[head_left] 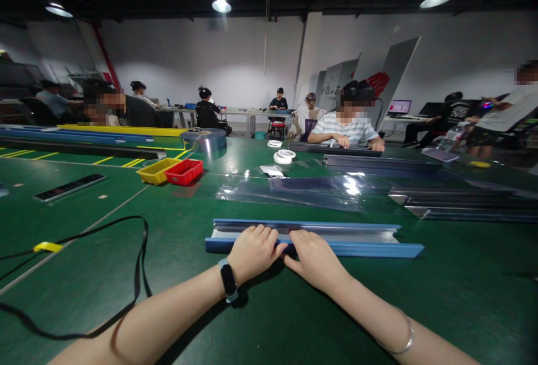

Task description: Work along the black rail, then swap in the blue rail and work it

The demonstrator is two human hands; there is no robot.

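A blue channel-shaped profile (370,249) with a pale inner face lies crosswise on the green table, its right end cut at a slant. My left hand (255,250), with a smartwatch on its wrist, grips the near wall near the middle, fingers curled over the top and thumb on the front. Close beside it, my right hand (313,258) holds the same wall in the same way, the two thumbs almost meeting. The fingertips of both hands are hidden inside the channel.
Beyond the profile lie clear plastic sheets (302,194) and white tape rolls (284,156). Dark profiles (466,205) are stacked at right. Yellow (157,171) and red trays (185,171), a phone (71,186) and a black strap (140,258) are at left. A co-worker (344,124) sits opposite.
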